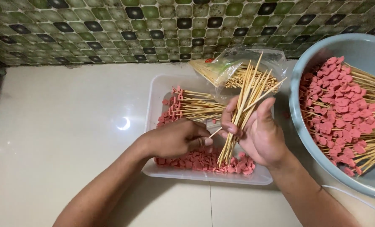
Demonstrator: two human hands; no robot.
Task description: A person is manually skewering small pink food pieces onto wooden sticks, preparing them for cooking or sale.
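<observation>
Skewers (pixel 242 113) fanned in the right hand (pixel 259 134), fingers closed round the bundle at frame centre.

Left hand (pixel 177 138), curled nearly shut, pinches one stick (pixel 215 133) just beside the bundle, over pink meat pieces (pixel 204 162) in a clear tray (pixel 154 96). Threaded skewers lie at the tray's upper left; a bag (pixel 238 67) of sticks sits above; a grey bowl (pixel 364 46) of finished skewers fills the right edge.

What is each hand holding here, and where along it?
The right hand grips a bundle of bamboo skewers around its lower middle. The left hand pinches one skewer near its end; any other contents are hidden.
</observation>
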